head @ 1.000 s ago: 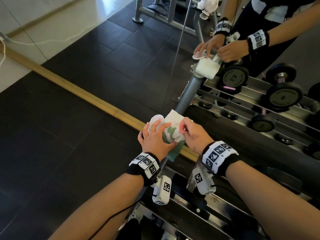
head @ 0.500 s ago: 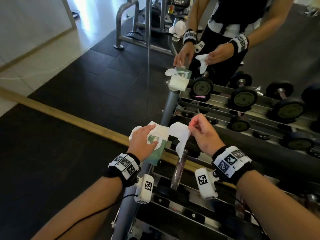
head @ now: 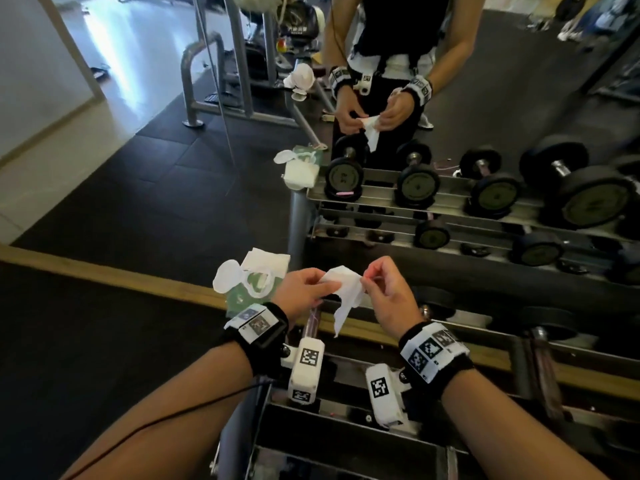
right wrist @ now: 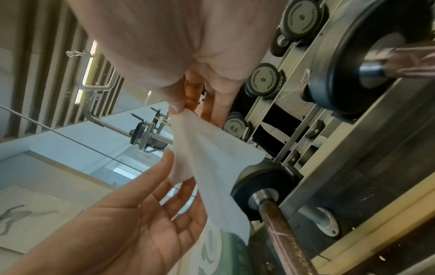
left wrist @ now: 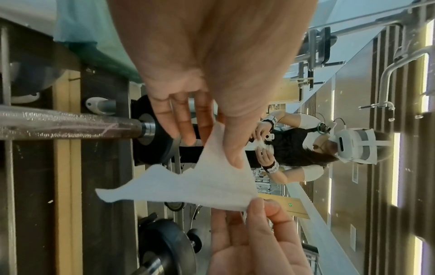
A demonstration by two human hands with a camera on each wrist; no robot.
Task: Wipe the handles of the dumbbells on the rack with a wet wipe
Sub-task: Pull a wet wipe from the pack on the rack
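Note:
A white wet wipe (head: 346, 289) hangs spread between my two hands above the rack's left end. My left hand (head: 323, 287) pinches its left corner with thumb and forefinger, and my right hand (head: 367, 278) pinches the right corner. The left wrist view shows the wipe (left wrist: 195, 182) under my thumb, and the right wrist view shows the wipe (right wrist: 212, 158) drooping from my fingertips. Just below it lies a dumbbell with a rusty brown handle (head: 313, 323) and black ends, its handle (right wrist: 282, 232) bare.
A green wipe pack (head: 249, 289) with its white lid flipped open sits on the rack post left of my hands. A wall mirror (head: 207, 185) ahead reflects me and the rack. More black dumbbells (head: 540, 327) rest to the right on the metal rack (head: 346, 441).
My right hand pulled the wipe free of the pack. My left hand let go of the pack and took the wipe's other corner. The head view tilted up.

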